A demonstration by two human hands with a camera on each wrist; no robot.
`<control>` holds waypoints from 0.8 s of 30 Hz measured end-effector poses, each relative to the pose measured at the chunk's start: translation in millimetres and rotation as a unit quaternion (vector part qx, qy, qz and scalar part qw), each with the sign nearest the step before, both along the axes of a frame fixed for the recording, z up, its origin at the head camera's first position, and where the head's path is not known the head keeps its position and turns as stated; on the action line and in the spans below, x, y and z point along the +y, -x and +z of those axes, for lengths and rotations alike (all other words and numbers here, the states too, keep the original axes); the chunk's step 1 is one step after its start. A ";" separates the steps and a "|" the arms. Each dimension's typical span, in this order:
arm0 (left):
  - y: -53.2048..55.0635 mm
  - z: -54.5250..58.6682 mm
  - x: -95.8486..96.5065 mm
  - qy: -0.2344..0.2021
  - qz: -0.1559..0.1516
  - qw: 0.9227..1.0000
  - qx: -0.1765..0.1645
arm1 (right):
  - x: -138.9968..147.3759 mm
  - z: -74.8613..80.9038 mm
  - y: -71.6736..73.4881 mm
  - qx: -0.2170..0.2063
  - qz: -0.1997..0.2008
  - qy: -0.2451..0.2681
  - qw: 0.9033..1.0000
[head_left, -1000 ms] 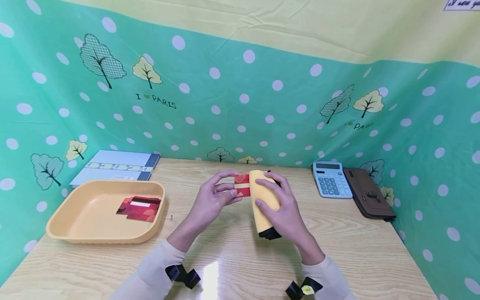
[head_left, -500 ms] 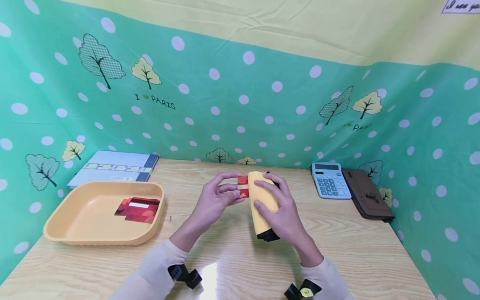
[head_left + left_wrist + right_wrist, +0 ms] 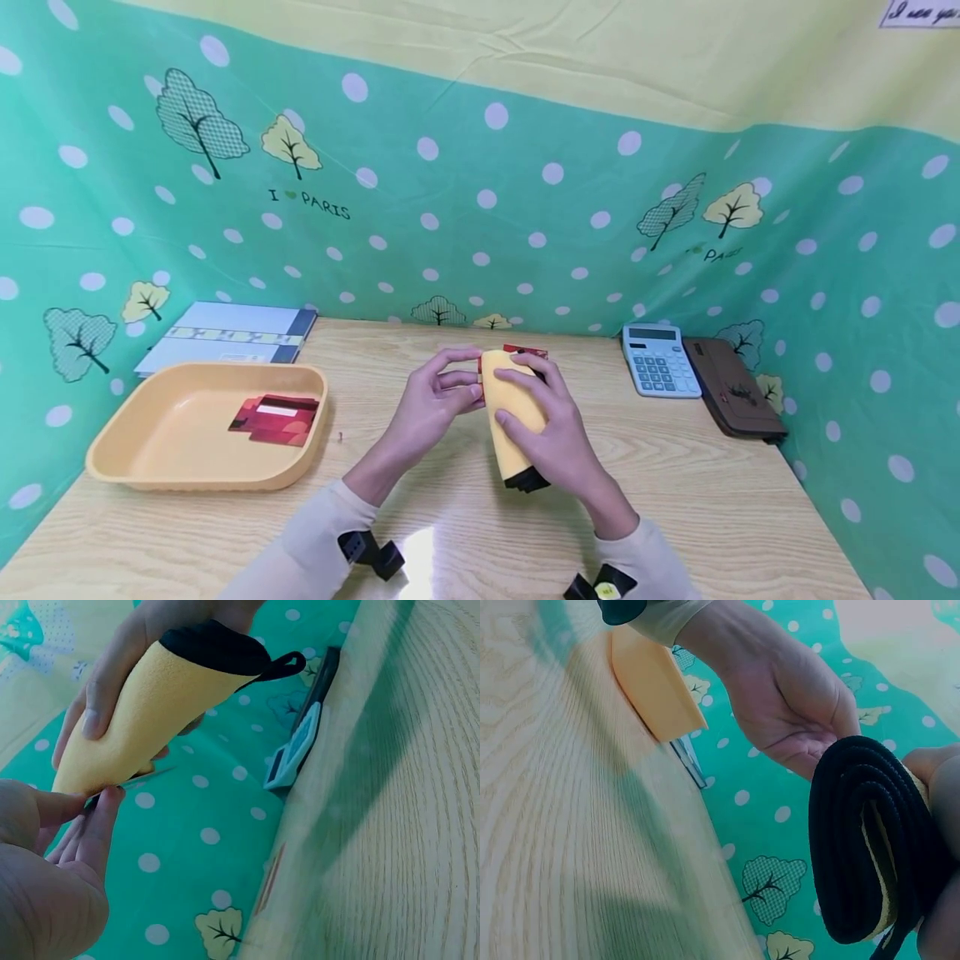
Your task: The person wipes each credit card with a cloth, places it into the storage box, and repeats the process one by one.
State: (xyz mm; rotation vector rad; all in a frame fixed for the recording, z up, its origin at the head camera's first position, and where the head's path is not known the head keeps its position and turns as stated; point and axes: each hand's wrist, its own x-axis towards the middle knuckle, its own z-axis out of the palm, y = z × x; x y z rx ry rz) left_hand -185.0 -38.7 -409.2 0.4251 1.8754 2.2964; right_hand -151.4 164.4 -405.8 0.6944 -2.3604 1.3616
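Note:
My right hand [image 3: 558, 425] grips a rolled-up yellow cloth [image 3: 512, 454] with black edging, held tilted above the table. In the right wrist view its black end [image 3: 855, 825] shows several folded layers; a black loop [image 3: 289, 667] sticks out in the left wrist view. My left hand [image 3: 420, 417] pinches a red card [image 3: 481, 379] at the roll's left edge. Only a narrow strip of that card shows; the cloth hides the rest. Behind the roll, another flat red piece [image 3: 525, 351] is partly visible, seemingly lying on the table.
On the left stands a pale orange tray [image 3: 150, 467] with several red cards [image 3: 281, 421] in it. A blue-and-white folder [image 3: 232, 325] lies behind it. At the back right are a light blue calculator [image 3: 660, 358] and a brown zip case [image 3: 738, 387]. A patterned curtain surrounds the table.
The yellow roll has shifted left with my right hand, covering most of the red card. The red piece behind the roll has come into view. My left hand has moved slightly right.

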 end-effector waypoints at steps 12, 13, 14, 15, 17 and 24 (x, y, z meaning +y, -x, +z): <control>-1.6 15.3 -14.9 0.000 0.003 1.000 0.012 | 20.3 7.5 6.2 -0.013 -0.036 0.010 0.999; -1.1 16.4 -16.6 0.005 0.005 1.000 0.012 | 22.3 7.8 7.1 -0.015 -0.042 0.012 0.999; -0.3 17.3 -18.5 0.012 0.008 1.000 0.011 | 24.4 7.7 8.2 -0.017 -0.048 0.014 0.999; 0.7 18.0 -20.6 0.020 0.011 1.000 0.010 | 26.2 8.0 9.1 -0.018 -0.053 0.017 0.998; 2.9 19.2 -25.3 0.035 0.017 0.999 0.009 | 29.4 8.6 10.9 -0.017 -0.061 0.021 0.998; 7.2 22.3 -37.4 0.035 0.049 0.998 0.013 | 36.8 11.4 13.9 -0.014 -0.068 0.038 0.997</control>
